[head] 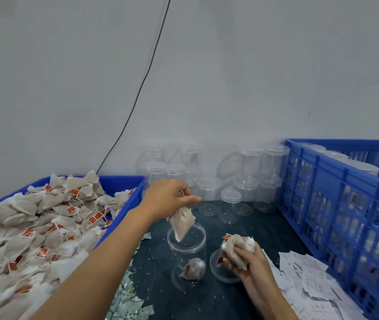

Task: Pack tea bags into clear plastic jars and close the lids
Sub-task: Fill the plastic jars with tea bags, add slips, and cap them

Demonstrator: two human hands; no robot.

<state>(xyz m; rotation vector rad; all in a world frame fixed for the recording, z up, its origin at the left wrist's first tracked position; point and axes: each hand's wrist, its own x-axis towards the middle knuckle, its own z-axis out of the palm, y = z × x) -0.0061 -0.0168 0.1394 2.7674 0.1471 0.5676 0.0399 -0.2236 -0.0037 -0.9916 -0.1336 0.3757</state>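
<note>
An open clear plastic jar (187, 255) stands on the dark mat in front of me, with one tea bag (193, 269) lying at its bottom. My left hand (167, 199) pinches a beige tea bag (181, 224) by its top, and the bag hangs into the jar's mouth. To the right of the jar my right hand (246, 259) grips a bunch of tea bags (236, 247). The jar's clear lid (218, 271) lies flat on the mat under that hand.
A blue tray (119, 183) heaped with tea bags (33, 232) fills the left. Several empty lidded jars (209, 181) stand against the wall. A blue slatted crate (336, 204) with filled jars is at the right. Paper slips (311, 282) lie at the front right.
</note>
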